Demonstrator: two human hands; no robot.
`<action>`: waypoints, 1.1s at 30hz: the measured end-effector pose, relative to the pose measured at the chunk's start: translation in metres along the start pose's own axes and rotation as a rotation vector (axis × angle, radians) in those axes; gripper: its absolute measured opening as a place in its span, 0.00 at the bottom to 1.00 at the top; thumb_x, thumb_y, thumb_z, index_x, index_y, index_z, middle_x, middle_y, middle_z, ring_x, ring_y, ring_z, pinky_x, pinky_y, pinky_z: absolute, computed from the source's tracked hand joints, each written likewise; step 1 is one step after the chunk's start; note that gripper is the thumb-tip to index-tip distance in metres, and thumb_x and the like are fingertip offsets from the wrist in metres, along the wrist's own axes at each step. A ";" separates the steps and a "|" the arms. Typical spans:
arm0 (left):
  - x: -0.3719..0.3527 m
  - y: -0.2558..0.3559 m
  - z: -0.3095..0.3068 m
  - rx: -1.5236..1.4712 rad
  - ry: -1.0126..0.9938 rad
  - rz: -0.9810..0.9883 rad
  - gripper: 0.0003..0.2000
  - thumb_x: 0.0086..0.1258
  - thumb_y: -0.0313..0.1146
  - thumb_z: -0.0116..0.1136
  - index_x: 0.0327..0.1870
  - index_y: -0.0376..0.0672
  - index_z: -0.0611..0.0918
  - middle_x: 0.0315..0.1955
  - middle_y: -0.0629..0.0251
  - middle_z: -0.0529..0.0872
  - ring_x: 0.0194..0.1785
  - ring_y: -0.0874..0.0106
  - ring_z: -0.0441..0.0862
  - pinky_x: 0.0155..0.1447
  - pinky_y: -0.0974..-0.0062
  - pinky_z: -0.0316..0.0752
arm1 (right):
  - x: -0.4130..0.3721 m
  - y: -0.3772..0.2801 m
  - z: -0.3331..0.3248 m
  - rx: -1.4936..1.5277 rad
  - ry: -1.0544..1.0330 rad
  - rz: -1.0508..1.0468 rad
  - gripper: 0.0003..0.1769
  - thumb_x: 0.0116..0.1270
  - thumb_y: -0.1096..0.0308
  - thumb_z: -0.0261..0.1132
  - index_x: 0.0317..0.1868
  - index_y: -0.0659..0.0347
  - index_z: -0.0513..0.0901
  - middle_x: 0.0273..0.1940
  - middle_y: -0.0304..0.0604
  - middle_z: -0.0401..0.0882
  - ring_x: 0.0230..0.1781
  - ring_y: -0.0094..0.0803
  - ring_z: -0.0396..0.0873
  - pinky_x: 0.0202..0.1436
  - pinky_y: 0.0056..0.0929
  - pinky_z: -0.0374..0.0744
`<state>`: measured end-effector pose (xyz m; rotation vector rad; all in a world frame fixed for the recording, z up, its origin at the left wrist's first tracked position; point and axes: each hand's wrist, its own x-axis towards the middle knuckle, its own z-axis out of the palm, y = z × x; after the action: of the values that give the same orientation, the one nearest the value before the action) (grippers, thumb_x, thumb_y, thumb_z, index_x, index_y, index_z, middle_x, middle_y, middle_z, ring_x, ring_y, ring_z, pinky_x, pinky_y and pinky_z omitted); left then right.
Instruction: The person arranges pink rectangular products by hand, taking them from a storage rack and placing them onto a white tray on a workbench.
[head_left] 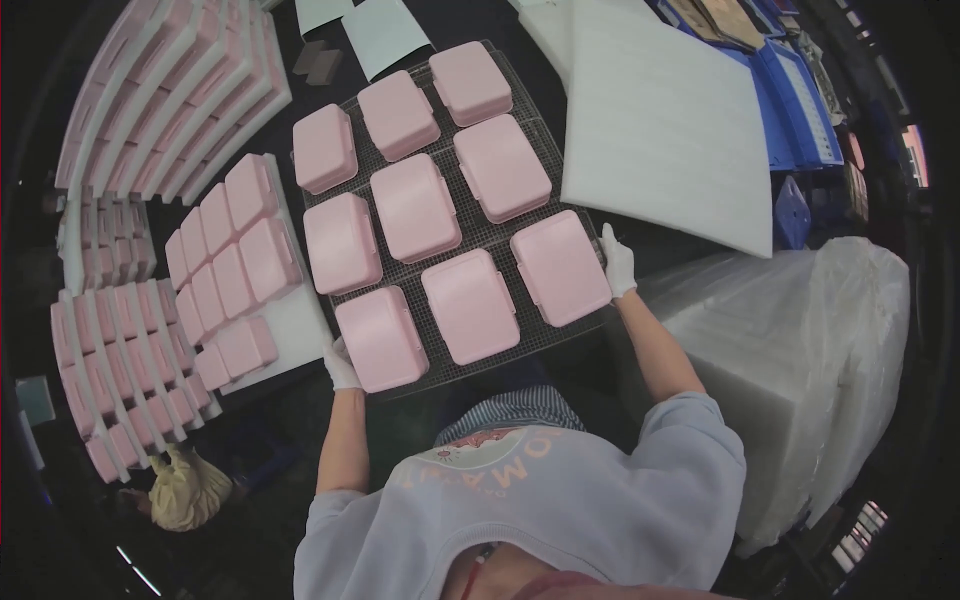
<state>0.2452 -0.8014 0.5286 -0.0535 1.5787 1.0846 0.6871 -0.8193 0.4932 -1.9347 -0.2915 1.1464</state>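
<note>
A dark wire mesh rack (400,275) carries several pink boxes with rounded corners, such as the middle one (415,208), laid out in rows. My left hand (341,364), in a white glove, is at the rack's near left corner beside a pink box (382,340); its fingers are mostly hidden by the rack and box. My right hand (618,262), also white-gloved, holds the rack's right edge beside another pink box (561,268), its fingers partly in view.
Left of the rack, a white foam sheet (300,325) bears more pink boxes, with layered stacks (180,100) beyond. At right are a large white foam sheet (668,125), blue bins (795,105) and a plastic-wrapped bundle (780,350). Pale sheets (385,38) lie at the top.
</note>
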 end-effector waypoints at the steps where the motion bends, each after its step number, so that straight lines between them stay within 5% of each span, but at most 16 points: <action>1: 0.007 -0.003 -0.004 -0.030 0.020 -0.005 0.21 0.67 0.55 0.48 0.38 0.45 0.78 0.34 0.63 0.82 0.36 0.66 0.79 0.39 0.73 0.69 | 0.004 -0.005 0.004 -0.011 -0.005 -0.024 0.29 0.68 0.44 0.54 0.14 0.52 0.65 0.17 0.30 0.65 0.20 0.21 0.57 0.30 0.22 0.58; 2: 0.015 -0.009 -0.004 -0.047 0.032 -0.008 0.20 0.66 0.55 0.49 0.36 0.44 0.77 0.33 0.64 0.81 0.35 0.67 0.79 0.39 0.74 0.69 | 0.009 -0.004 -0.001 -0.018 -0.011 -0.036 0.29 0.68 0.44 0.54 0.14 0.52 0.65 0.16 0.29 0.64 0.20 0.21 0.56 0.30 0.22 0.58; 6: 0.054 -0.037 -0.024 0.027 0.095 -0.053 0.34 0.61 0.56 0.54 0.60 0.35 0.73 0.52 0.56 0.79 0.51 0.63 0.79 0.50 0.69 0.72 | 0.021 -0.018 -0.001 -0.116 0.002 -0.081 0.32 0.70 0.43 0.49 0.12 0.52 0.60 0.14 0.31 0.61 0.20 0.23 0.52 0.29 0.25 0.55; 9: 0.040 -0.036 -0.007 0.072 0.222 -0.076 0.18 0.66 0.46 0.56 0.44 0.38 0.78 0.39 0.61 0.82 0.39 0.65 0.79 0.40 0.66 0.75 | 0.037 -0.012 -0.001 -0.077 -0.002 -0.062 0.31 0.68 0.39 0.53 0.14 0.51 0.61 0.15 0.30 0.63 0.20 0.21 0.53 0.29 0.22 0.55; 12: 0.033 -0.026 0.003 0.408 0.198 0.048 0.11 0.61 0.34 0.54 0.22 0.47 0.67 0.21 0.70 0.67 0.28 0.74 0.60 0.32 0.74 0.56 | 0.082 0.022 -0.008 -0.395 0.010 -0.318 0.28 0.70 0.42 0.48 0.18 0.52 0.58 0.19 0.35 0.62 0.23 0.26 0.55 0.33 0.26 0.59; 13: 0.043 -0.025 0.003 0.679 0.138 0.130 0.09 0.62 0.37 0.52 0.25 0.43 0.71 0.23 0.67 0.70 0.30 0.72 0.62 0.34 0.73 0.58 | 0.077 0.015 -0.012 -0.549 -0.040 -0.371 0.20 0.72 0.44 0.43 0.34 0.52 0.57 0.25 0.43 0.66 0.28 0.34 0.61 0.38 0.30 0.62; 15: 0.055 -0.023 -0.009 1.079 0.052 0.256 0.14 0.64 0.40 0.48 0.29 0.37 0.77 0.26 0.62 0.76 0.32 0.70 0.67 0.37 0.73 0.60 | 0.061 0.000 -0.009 -0.787 -0.131 -0.434 0.22 0.75 0.47 0.36 0.58 0.53 0.56 0.35 0.56 0.73 0.36 0.46 0.70 0.46 0.35 0.67; 18: 0.063 -0.029 -0.014 0.905 0.113 0.246 0.12 0.67 0.39 0.48 0.37 0.37 0.76 0.32 0.62 0.80 0.35 0.72 0.71 0.39 0.73 0.67 | 0.035 -0.026 0.002 -0.589 -0.054 -0.248 0.27 0.71 0.41 0.41 0.28 0.59 0.59 0.27 0.51 0.67 0.32 0.41 0.64 0.44 0.33 0.63; 21: 0.076 -0.035 -0.023 0.818 0.127 0.251 0.09 0.66 0.36 0.49 0.36 0.39 0.75 0.30 0.65 0.78 0.33 0.74 0.69 0.38 0.74 0.66 | 0.041 -0.015 0.004 -0.330 0.044 -0.130 0.33 0.64 0.40 0.55 0.51 0.65 0.73 0.49 0.49 0.73 0.32 0.32 0.72 0.35 0.25 0.73; 24: 0.078 -0.034 -0.023 0.804 0.131 0.253 0.09 0.66 0.35 0.51 0.37 0.39 0.76 0.31 0.66 0.78 0.34 0.75 0.69 0.40 0.75 0.66 | 0.031 -0.029 -0.001 0.087 0.157 -0.072 0.40 0.57 0.43 0.62 0.59 0.71 0.73 0.56 0.53 0.74 0.53 0.38 0.74 0.59 0.34 0.70; 27: 0.081 -0.035 -0.023 0.885 0.152 0.259 0.13 0.67 0.37 0.51 0.43 0.36 0.78 0.37 0.60 0.81 0.40 0.71 0.73 0.45 0.72 0.69 | 0.021 -0.063 0.000 1.029 0.035 0.165 0.46 0.59 0.41 0.64 0.69 0.62 0.60 0.69 0.49 0.59 0.71 0.37 0.55 0.76 0.31 0.53; 30: 0.079 -0.032 -0.021 0.950 0.187 0.290 0.11 0.66 0.39 0.53 0.30 0.41 0.78 0.22 0.64 0.76 0.26 0.72 0.67 0.35 0.71 0.64 | 0.040 -0.073 0.005 1.263 0.145 0.105 0.29 0.57 0.62 0.71 0.58 0.58 0.72 0.57 0.43 0.74 0.57 0.32 0.72 0.58 0.27 0.74; 33: 0.070 -0.022 -0.009 1.091 0.228 0.349 0.10 0.67 0.36 0.54 0.38 0.38 0.80 0.35 0.59 0.82 0.40 0.65 0.77 0.47 0.68 0.70 | 0.044 -0.098 -0.001 1.260 0.230 0.136 0.19 0.56 0.67 0.72 0.48 0.57 0.79 0.47 0.38 0.82 0.46 0.28 0.81 0.47 0.24 0.81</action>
<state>0.2271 -0.7842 0.4586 0.8794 2.2526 0.3423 0.7326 -0.7344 0.5410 -0.9221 0.5850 0.8191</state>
